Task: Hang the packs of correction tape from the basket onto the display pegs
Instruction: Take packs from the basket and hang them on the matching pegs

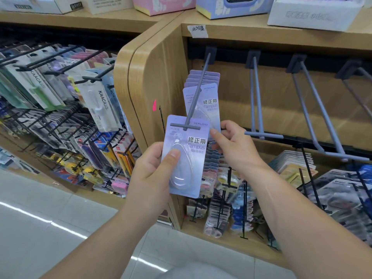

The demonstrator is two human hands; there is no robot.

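My left hand (pixel 155 168) grips a lilac pack of correction tape (pixel 186 156), thumb across its clear blister. The pack's top edge lies right at the T-shaped tip of a grey display peg (pixel 196 93). Several more lilac packs (pixel 203 97) hang further back on that same peg. My right hand (pixel 231 143) pinches the right edge of the front hanging pack, just behind the held one. No basket is in view.
Three more grey pegs (pixel 256 97) stick out to the right with nothing on them. Lower pegs carry other stationery packs (pixel 221 188). A wooden shelf end (pixel 153 81) stands to the left, with a black rack of pen packs (pixel 60 97) beyond it.
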